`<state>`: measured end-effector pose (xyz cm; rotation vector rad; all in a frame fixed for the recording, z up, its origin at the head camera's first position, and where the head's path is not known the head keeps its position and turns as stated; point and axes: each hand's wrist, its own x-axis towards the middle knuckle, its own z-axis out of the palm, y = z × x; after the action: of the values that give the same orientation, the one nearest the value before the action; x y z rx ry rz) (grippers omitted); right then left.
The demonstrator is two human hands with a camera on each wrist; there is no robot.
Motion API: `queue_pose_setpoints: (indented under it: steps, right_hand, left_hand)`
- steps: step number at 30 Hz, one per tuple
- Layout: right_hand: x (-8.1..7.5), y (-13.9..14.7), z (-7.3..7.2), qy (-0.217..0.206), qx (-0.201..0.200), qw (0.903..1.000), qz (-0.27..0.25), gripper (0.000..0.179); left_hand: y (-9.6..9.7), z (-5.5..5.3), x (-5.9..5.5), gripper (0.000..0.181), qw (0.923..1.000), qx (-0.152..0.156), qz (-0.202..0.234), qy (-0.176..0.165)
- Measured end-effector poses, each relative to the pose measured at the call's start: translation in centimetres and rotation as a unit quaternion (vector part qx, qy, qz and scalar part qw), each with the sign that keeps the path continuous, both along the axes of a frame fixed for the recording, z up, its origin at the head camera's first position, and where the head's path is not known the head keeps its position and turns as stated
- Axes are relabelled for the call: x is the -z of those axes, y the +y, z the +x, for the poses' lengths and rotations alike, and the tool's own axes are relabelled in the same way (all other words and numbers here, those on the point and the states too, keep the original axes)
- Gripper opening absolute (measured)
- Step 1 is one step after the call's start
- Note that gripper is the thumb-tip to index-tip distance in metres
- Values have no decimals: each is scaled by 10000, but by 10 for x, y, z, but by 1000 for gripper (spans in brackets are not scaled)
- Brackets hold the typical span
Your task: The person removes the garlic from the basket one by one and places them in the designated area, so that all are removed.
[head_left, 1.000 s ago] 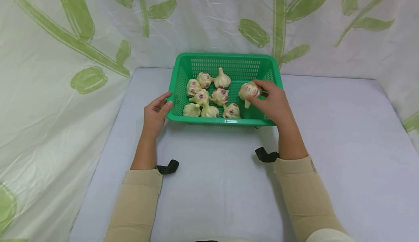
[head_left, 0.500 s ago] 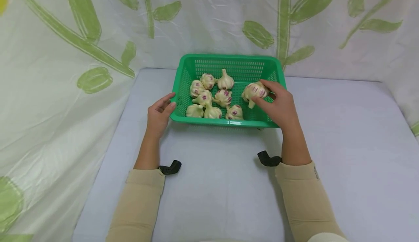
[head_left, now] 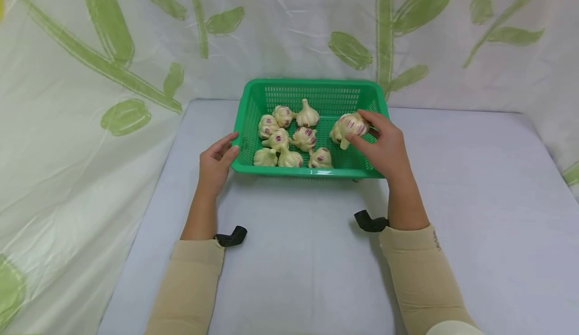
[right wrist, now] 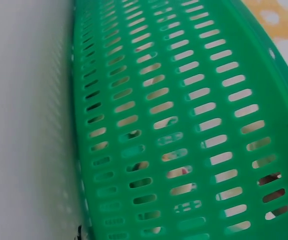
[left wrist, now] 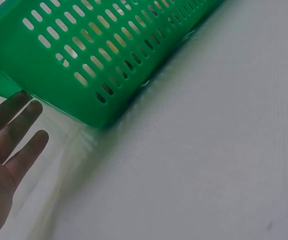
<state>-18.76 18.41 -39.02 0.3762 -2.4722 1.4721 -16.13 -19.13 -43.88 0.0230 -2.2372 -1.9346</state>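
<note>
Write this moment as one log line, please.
Left hand: touching green basket, left end | Right hand: holding garlic bulb | Other bulbs: inside basket

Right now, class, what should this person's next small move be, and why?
I'd probably lower the garlic bulb in the right hand towards the bare front-right part of the green basket. The bulb is already over that side, most other bulbs crowd the left and middle, and the left hand at the left rim could help steady things.
</note>
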Motion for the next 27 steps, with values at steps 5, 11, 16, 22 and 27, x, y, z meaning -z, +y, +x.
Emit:
queue_pose_setpoints:
  steps: [5, 11, 16, 22, 27]
  right_hand:
    - [-4, 2, 0, 49, 104, 9999, -130, 53]
    - [-7, 6, 1, 112, 320, 9991, -251, 53]
    - [-8, 11, 2, 203, 531, 9978, -346, 53]
    - [-9, 18, 0, 309, 742, 9953, -540, 52]
    - [-9, 26, -1, 312, 949, 9925, -706, 52]
  left_hand:
    - [5, 8, -15, 39, 10000, -10, -17, 15]
    - [6, 8, -15, 39, 10000, -23, 73, 60]
    - [6, 7, -15, 39, 9999, -8, 116, 49]
    - [6, 7, -15, 38, 9999, -20, 157, 71]
    - [7, 7, -14, 38, 9999, -34, 118, 68]
